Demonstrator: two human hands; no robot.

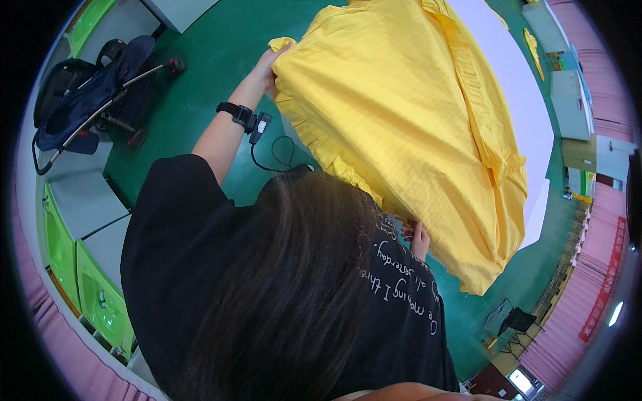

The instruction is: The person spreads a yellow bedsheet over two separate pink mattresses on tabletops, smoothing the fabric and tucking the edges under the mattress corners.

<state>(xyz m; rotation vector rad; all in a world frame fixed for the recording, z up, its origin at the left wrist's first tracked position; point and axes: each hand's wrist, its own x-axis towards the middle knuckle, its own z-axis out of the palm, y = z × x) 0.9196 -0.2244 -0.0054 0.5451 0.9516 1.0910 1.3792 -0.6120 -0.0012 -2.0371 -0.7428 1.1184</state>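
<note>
grips yellow ruffle-edged cloth (388,100) over white table (531,117) with left hand (269,70); touches its near edge with right hand (418,239), cannot tell if gripping; looks partly spread, with creases and bunched folds left.

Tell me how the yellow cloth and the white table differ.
The yellow cloth is wrinkled with ruffled trim; the white table looks flat and smooth where it shows. The left hand grips the cloth's edge, not the table. The cloth is in front, hiding part of the table from view. Both show one plain colour.
</note>
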